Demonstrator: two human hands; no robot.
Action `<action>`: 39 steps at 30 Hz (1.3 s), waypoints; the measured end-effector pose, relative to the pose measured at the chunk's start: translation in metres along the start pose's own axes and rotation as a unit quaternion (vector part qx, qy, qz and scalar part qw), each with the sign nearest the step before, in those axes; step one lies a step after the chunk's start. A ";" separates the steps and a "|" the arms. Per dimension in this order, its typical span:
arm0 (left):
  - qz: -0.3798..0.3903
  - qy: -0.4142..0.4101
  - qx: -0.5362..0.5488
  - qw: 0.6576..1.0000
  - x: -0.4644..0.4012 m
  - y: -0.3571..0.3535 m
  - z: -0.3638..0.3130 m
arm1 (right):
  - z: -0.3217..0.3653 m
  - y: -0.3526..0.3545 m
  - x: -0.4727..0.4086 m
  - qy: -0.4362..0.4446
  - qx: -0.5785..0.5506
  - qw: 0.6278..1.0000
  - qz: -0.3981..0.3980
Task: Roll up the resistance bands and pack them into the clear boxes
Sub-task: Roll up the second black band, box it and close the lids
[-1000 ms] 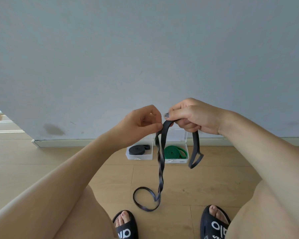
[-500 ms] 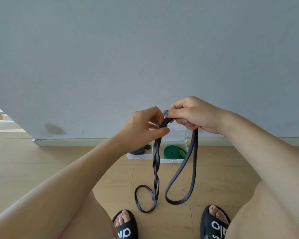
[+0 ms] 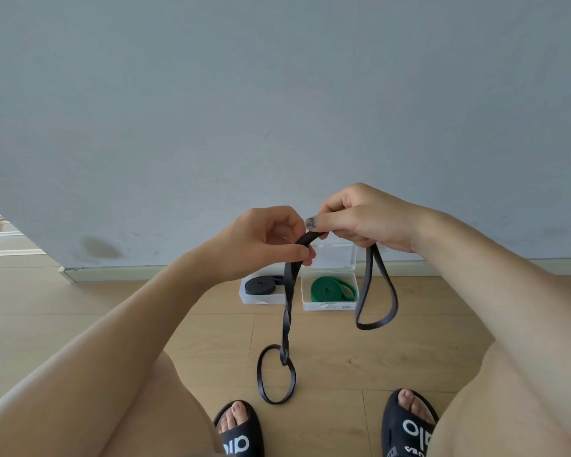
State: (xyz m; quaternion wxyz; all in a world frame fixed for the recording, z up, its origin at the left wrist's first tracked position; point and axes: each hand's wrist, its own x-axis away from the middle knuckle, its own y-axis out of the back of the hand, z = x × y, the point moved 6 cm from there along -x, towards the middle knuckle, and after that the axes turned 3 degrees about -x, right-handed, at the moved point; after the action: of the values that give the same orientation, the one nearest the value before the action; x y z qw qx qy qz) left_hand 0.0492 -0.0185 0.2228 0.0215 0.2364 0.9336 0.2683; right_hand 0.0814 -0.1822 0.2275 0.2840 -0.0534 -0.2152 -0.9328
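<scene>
Two bands packed — black roll (image 3: 260,285) in left box (image 3: 248,296), green roll (image 3: 333,288) in right box (image 3: 330,306). Third band (image 3: 285,324) unrolled, twisted; L hand (image 3: 261,245) & R hand (image 3: 360,222) pinch its top, rest dangles to floor (image 3: 112,308).

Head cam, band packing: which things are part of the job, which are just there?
Job:
- left hand and right hand, both pinching the loose black band
- left clear box holding a rolled black band
- right clear box holding a rolled green band

Just there:
- black slides
- skirting board
</scene>
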 end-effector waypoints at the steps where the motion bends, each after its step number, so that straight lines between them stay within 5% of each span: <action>1: -0.006 0.000 0.003 1.000 0.000 0.002 0.000 | 0.000 0.001 0.000 0.000 -0.002 1.000 0.002; 9: -0.014 -0.017 -0.032 0.999 -0.003 0.008 0.001 | 0.002 -0.002 0.001 0.002 -0.014 1.000 0.013; 25: 0.090 0.035 0.071 0.993 -0.002 -0.005 0.016 | 0.003 0.008 0.003 0.028 -0.024 0.999 0.007; 39: 0.046 0.000 -0.012 0.999 -0.008 -0.005 0.012 | -0.003 -0.012 0.001 0.005 0.100 0.994 0.039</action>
State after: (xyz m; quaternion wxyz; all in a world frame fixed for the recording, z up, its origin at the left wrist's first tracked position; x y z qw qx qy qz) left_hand 0.0567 -0.0199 0.2092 0.0123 0.2786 0.9185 0.2804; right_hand 0.0742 -0.1754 0.2206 0.3249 -0.0280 -0.3041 -0.8951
